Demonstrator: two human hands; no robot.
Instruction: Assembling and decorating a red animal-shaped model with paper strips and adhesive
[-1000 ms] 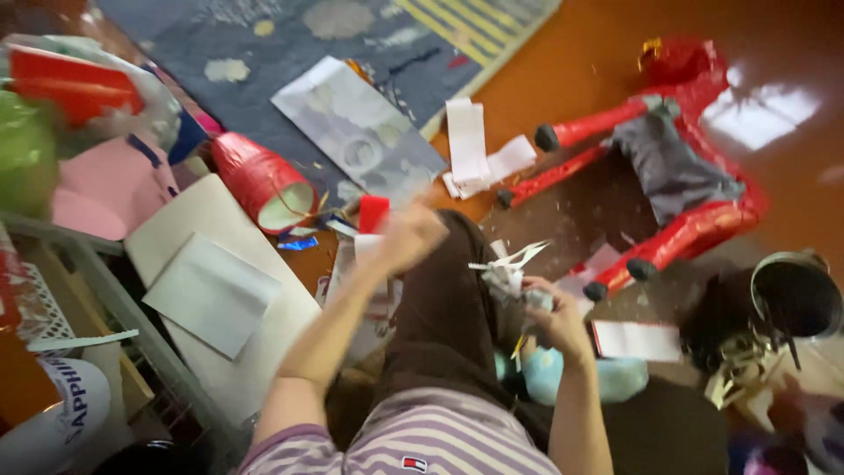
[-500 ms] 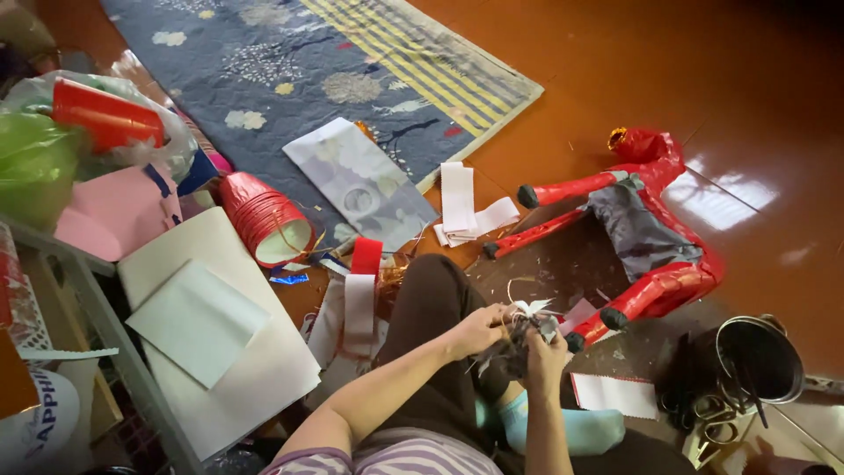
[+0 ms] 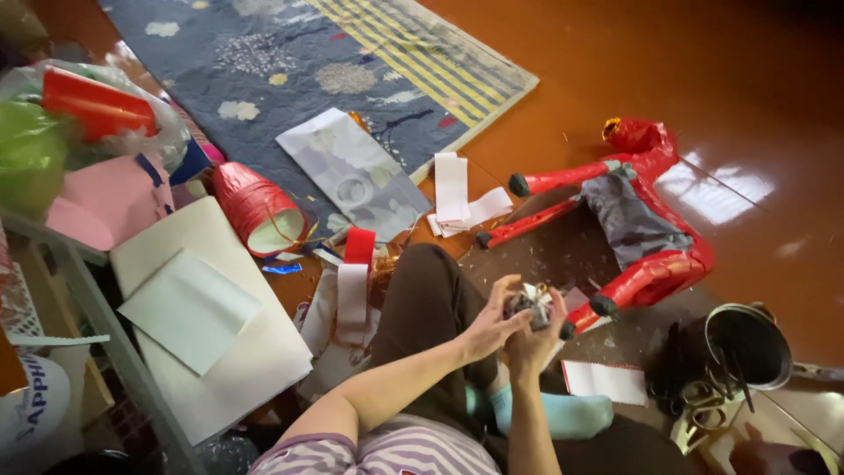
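Both hands meet over my lap: left hand (image 3: 489, 324) has its fingers (image 3: 505, 299) spread and curled against a small grey-white paper bundle (image 3: 530, 304), right hand (image 3: 536, 339) cups it from below with the thumb up along its side. Bundle is pinched between the two hands, above my knee and just in front of the dark trouser leg (image 3: 431, 317). How tight the right fingers close, can't tell, bundle hides them. Blue sock (image 3: 563, 413) directly under the hands. Right of the hands, near: red paper figure (image 3: 651, 220) lying on the floor, grey cloth across its middle, black tips on its legs. Further right, a metal pot (image 3: 747, 345) with scissors beside it; white paper strip (image 3: 607, 381) between pot and sock. Left of my leg: red and white ribbon strip (image 3: 353, 286), then a red lantern (image 3: 255, 209) on its side, then white sheets (image 3: 211, 325). Ahead: folded white strips (image 3: 457, 195), grey paper sheet (image 3: 352, 171), blue rug (image 3: 290, 62) on the glossy brown floor (image 3: 703, 79).
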